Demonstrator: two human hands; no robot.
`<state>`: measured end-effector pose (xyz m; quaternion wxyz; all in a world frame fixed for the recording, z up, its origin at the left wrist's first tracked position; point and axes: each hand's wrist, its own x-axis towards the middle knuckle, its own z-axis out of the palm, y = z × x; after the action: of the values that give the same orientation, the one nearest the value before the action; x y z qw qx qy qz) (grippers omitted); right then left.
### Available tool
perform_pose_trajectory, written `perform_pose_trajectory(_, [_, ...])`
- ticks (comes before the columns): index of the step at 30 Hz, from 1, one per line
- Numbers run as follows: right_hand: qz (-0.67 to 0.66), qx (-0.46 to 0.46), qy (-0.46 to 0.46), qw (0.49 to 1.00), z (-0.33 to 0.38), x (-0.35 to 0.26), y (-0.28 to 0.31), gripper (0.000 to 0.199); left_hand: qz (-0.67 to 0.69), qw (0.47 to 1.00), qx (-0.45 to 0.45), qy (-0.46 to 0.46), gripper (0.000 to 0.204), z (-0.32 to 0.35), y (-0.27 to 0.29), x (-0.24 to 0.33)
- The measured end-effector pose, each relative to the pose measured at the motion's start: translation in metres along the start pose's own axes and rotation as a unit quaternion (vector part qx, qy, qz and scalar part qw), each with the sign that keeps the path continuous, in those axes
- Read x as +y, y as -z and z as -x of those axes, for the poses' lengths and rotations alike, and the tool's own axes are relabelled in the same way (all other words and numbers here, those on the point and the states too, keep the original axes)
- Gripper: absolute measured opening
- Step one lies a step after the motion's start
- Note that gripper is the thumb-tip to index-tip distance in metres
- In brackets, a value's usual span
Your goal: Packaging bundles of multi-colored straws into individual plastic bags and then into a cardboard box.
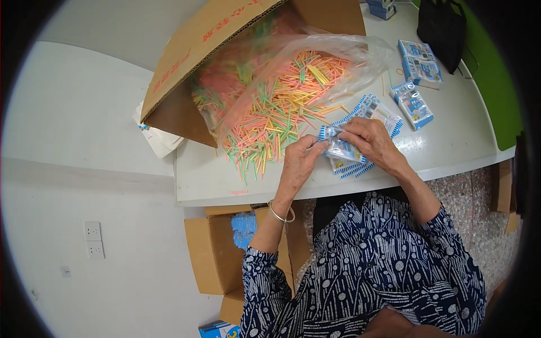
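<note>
In the middle of the frame both hands meet on one small packet (342,147), blue and white with a clear window. The left hand (298,163) pinches its left end with the fingertips; the right hand (372,141) covers its right part and grips it from above. The packet's long side runs left to right, between the two hands. Under it lies a loose stack of flat packets (369,112), fanned toward the upper right. To the left, touching nothing of the hands, the heap of coloured sticks (270,118) spills from a plastic bag (338,50) in the cardboard box (191,50). The table (451,141) edge is just below the hands; free room is at right, near three filled packets (414,104).
</note>
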<state>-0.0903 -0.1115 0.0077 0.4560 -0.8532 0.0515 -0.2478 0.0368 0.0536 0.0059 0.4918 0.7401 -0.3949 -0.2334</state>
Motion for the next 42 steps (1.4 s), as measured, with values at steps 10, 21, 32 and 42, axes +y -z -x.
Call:
perform_pose_trajectory(10, [-0.032, 0.032, -0.037, 0.998, -0.001, 0.004, 0.002, 0.023, 0.036, 0.999, -0.032, -0.007, 0.015, 0.000, 0.012, 0.002])
perform_pose_trajectory(21, [-0.106, 0.082, -0.116, 0.984, -0.008, 0.002, 0.009, 0.025, -0.194, 0.953, 0.180, -0.148, 0.026, -0.051, 0.010, -0.020])
perform_pose_trajectory(32, [-0.187, 0.052, -0.152, 0.969, -0.004, 0.002, 0.006, 0.031, -0.664, 0.722, 0.068, -0.182, 0.037, -0.045, 0.118, -0.050])
perform_pose_trajectory(42, [-0.183, 0.044, -0.142, 0.972, -0.004, -0.001, 0.000, 0.032, -0.692, 0.690, 0.097, -0.190, 0.036, -0.069, 0.121, -0.076])
